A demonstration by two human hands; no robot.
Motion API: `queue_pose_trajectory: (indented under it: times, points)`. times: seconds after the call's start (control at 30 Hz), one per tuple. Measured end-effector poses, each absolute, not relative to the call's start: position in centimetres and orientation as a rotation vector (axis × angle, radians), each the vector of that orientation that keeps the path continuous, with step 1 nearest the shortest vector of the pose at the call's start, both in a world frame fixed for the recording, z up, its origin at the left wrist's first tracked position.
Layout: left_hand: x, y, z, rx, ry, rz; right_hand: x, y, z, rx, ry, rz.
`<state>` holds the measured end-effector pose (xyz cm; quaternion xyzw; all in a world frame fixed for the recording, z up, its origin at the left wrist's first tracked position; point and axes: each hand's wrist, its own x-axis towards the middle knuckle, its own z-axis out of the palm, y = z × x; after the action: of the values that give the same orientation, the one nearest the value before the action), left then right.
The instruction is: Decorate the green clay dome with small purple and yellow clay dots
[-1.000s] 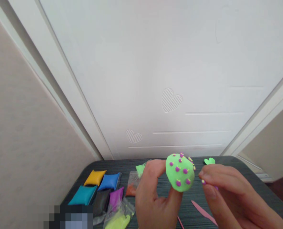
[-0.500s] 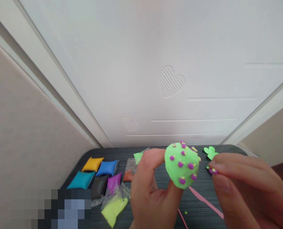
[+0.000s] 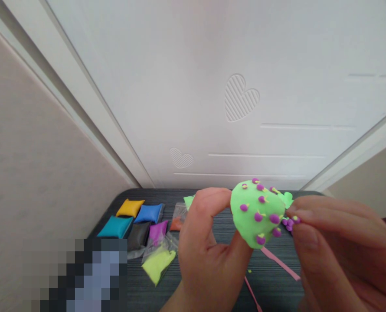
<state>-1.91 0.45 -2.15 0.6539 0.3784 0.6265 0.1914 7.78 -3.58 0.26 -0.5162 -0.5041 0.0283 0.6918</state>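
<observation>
My left hand (image 3: 209,247) grips a rounded light-green clay piece (image 3: 248,216) between thumb and index finger, held up above the table. Small purple clay dots with yellow tips stud its surface. At its right side, my right hand (image 3: 329,242) pinches a tiny purple clay ball (image 3: 296,219) with a yellow tip. The fingertips are very close to the green piece's edge; whether they touch it I cannot tell. Behind those fingertips, a cluster of purple clay balls (image 3: 288,224) and a green leaf-shaped clay piece (image 3: 287,199) are partly hidden.
On the dark table (image 3: 219,229) lie clay packets: yellow (image 3: 130,208), blue (image 3: 150,213), teal (image 3: 115,227), black (image 3: 139,235), purple (image 3: 158,232), lime (image 3: 158,266) and orange (image 3: 177,223). Pink modelling tools (image 3: 281,263) lie beneath my hands. A white panel (image 3: 180,86) stands behind the table.
The green clay piece has turned slightly and shifted a little right. My right hand has brought the tiny purple ball closer to it. The view has tilted slightly.
</observation>
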Motion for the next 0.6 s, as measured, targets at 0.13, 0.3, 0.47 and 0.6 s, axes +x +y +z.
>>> queue_pose_trajectory:
  times: [0.13, 0.3, 0.47, 0.6]
  points:
    - [-1.96, 0.46, -2.06, 1.844, 1.029, 1.777, 7.96, -3.66, 0.09, -1.173, -1.124, 0.058]
    - [-1.88, 0.52, -1.93, 1.844, 0.991, 1.815, 7.93, -3.60, -0.41, -1.197, -1.056, 0.018]
    - [-1.74, 0.43, -2.09, 1.813, 0.976, 1.817, 7.74, -3.58, -0.48, -1.182, -1.070, 0.018]
    - [-1.81, 0.58, -2.40, 1.830, 0.958, 1.858, 7.88, -3.47, -0.51, -1.176, -1.114, -0.013]
